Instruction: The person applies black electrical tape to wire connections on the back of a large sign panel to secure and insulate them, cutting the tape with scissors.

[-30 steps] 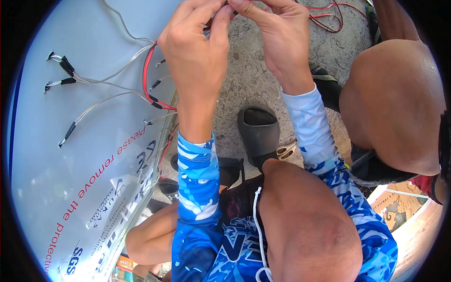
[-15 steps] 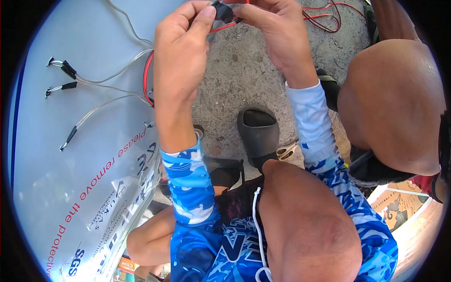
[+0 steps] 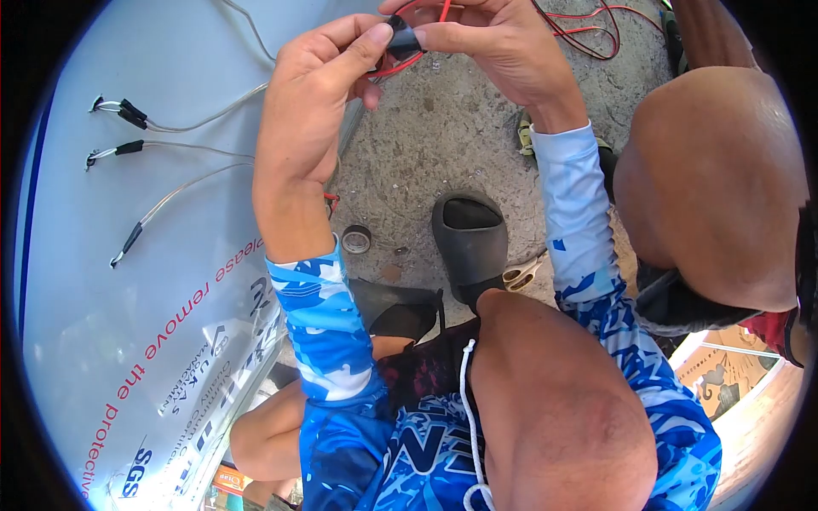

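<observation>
At the top of the view, my left hand (image 3: 328, 72) pinches a strip of black electrical tape (image 3: 402, 39) between thumb and fingers. My right hand (image 3: 503, 38) has its thumb on the other side of the same strip, fingers curled behind it. Red wire (image 3: 399, 70) loops around and below the tape, close to both hands. What the tape covers is hidden by the fingers. Left of my left hand lies a pale panel (image 3: 196, 213) with several thin grey wires (image 3: 200, 126), their joints wrapped in black.
A tape roll (image 3: 356, 239) and scissors (image 3: 521, 274) lie on the rough concrete floor (image 3: 409, 153) near my black slipper (image 3: 469, 238). Red and black wires (image 3: 596, 43) trail at the upper right. Another person's knee (image 3: 716, 187) is close on the right.
My left hand has shifted left and slightly down. My right hand has moved a little right, its thumb now pressing the tape. The tape roll on the floor shows more fully.
</observation>
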Action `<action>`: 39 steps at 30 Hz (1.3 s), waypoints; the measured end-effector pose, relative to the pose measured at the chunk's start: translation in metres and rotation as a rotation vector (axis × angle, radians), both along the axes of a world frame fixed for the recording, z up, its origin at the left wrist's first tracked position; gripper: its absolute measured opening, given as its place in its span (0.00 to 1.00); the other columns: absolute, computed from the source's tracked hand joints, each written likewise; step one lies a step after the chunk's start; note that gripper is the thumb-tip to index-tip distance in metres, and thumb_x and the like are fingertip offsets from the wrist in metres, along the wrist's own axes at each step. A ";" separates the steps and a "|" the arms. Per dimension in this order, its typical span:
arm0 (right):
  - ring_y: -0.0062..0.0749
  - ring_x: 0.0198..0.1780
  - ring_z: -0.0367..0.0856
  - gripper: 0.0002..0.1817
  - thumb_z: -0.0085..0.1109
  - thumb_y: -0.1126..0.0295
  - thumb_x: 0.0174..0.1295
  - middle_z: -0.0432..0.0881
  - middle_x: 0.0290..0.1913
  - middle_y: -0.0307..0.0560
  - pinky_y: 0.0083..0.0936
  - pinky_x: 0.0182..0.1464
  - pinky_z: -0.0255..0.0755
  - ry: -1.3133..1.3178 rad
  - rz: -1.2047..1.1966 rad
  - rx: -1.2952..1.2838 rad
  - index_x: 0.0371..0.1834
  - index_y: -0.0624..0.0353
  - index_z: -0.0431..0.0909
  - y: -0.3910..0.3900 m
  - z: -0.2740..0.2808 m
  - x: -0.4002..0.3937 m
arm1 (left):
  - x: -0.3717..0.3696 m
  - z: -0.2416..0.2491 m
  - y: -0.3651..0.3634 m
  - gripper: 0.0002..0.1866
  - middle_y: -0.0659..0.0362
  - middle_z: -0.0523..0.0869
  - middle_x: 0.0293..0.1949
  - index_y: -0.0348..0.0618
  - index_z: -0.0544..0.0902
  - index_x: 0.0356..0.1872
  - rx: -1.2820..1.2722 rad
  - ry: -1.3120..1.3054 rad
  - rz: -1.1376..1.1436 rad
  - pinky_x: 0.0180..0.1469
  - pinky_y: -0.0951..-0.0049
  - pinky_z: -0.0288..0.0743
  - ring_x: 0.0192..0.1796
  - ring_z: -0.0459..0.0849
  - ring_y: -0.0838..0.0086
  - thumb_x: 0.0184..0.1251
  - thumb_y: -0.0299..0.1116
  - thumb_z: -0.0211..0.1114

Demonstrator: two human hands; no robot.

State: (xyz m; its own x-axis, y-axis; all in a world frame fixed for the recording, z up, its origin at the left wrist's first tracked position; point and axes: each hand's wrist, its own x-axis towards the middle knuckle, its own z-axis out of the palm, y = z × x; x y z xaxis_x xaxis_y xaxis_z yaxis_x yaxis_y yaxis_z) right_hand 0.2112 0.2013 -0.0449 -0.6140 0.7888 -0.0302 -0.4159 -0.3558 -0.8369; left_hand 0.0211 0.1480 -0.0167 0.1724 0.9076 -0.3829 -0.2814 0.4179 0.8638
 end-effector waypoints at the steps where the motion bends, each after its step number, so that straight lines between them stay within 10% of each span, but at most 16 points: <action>1: 0.29 0.42 0.88 0.13 0.64 0.77 0.67 0.89 0.43 0.51 0.25 0.47 0.83 0.000 -0.002 0.000 0.53 0.71 0.83 0.000 0.004 0.001 | -0.001 -0.002 0.000 0.09 0.63 0.86 0.34 0.39 0.87 0.40 0.000 0.000 -0.002 0.32 0.77 0.71 0.33 0.80 0.81 0.69 0.34 0.68; 3: 0.29 0.40 0.88 0.13 0.65 0.76 0.66 0.89 0.42 0.51 0.25 0.44 0.84 -0.156 -0.030 -0.034 0.51 0.71 0.83 0.001 0.012 0.001 | -0.006 -0.010 0.002 0.14 0.64 0.87 0.39 0.36 0.85 0.51 0.023 0.034 -0.022 0.32 0.83 0.68 0.36 0.79 0.87 0.76 0.37 0.63; 26: 0.22 0.34 0.85 0.11 0.69 0.70 0.66 0.87 0.35 0.44 0.19 0.35 0.80 -0.214 -0.278 -0.046 0.45 0.66 0.84 -0.009 -0.001 -0.016 | 0.039 0.013 -0.015 0.12 0.54 0.89 0.37 0.30 0.86 0.45 0.173 0.364 0.505 0.31 0.75 0.87 0.38 0.89 0.73 0.62 0.24 0.74; 31: 0.20 0.32 0.84 0.11 0.70 0.69 0.66 0.87 0.34 0.43 0.17 0.34 0.78 -0.265 -0.350 -0.054 0.43 0.66 0.84 -0.016 0.001 -0.021 | 0.040 0.042 -0.019 0.25 0.52 0.79 0.53 0.30 0.78 0.56 0.354 0.473 0.370 0.39 0.78 0.88 0.44 0.86 0.73 0.54 0.13 0.73; 34: 0.19 0.31 0.82 0.10 0.69 0.69 0.66 0.87 0.33 0.42 0.15 0.33 0.75 -0.256 -0.368 -0.052 0.42 0.66 0.84 -0.015 -0.003 -0.022 | 0.043 0.025 -0.020 0.23 0.52 0.81 0.50 0.31 0.80 0.53 0.493 0.845 0.394 0.41 0.77 0.88 0.42 0.87 0.72 0.54 0.15 0.74; 39: 0.18 0.31 0.81 0.09 0.68 0.70 0.67 0.86 0.33 0.40 0.14 0.34 0.75 -0.203 -0.386 -0.076 0.42 0.65 0.84 -0.017 -0.004 -0.022 | 0.044 0.025 -0.018 0.13 0.53 0.83 0.45 0.29 0.83 0.44 0.503 0.737 0.446 0.39 0.77 0.88 0.37 0.87 0.73 0.57 0.16 0.73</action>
State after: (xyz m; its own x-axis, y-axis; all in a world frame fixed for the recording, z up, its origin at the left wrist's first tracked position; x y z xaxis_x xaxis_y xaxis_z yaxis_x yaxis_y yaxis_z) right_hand 0.1891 0.1846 -0.0488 -0.2504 0.9499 -0.1868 -0.3606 -0.2706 -0.8926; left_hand 0.0655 0.1299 0.0088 -0.3499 0.9174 0.1897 0.3543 -0.0579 0.9333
